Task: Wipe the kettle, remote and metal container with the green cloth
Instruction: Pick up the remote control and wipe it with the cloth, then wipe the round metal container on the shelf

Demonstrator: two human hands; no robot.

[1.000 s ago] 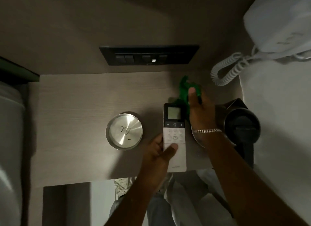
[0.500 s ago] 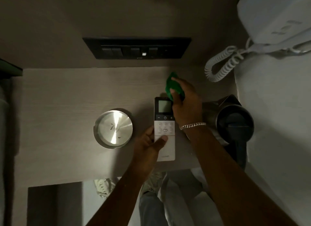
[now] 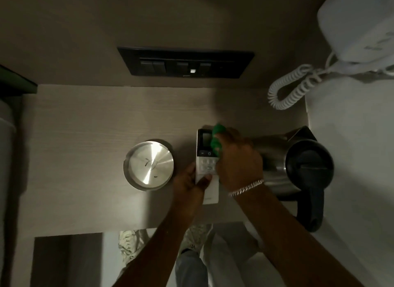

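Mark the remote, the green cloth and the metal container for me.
remote (image 3: 205,168), head view: on its white button area.
green cloth (image 3: 218,131), head view: on the bunched part sticking out above the fingers.
metal container (image 3: 149,166), head view: on the middle of its shiny round lid.

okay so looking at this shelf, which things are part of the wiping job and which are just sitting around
Part of the job:
green cloth, in the right hand
remote, held by the left hand
kettle
metal container

Just lying about:
switch panel
wall phone with coiled cord
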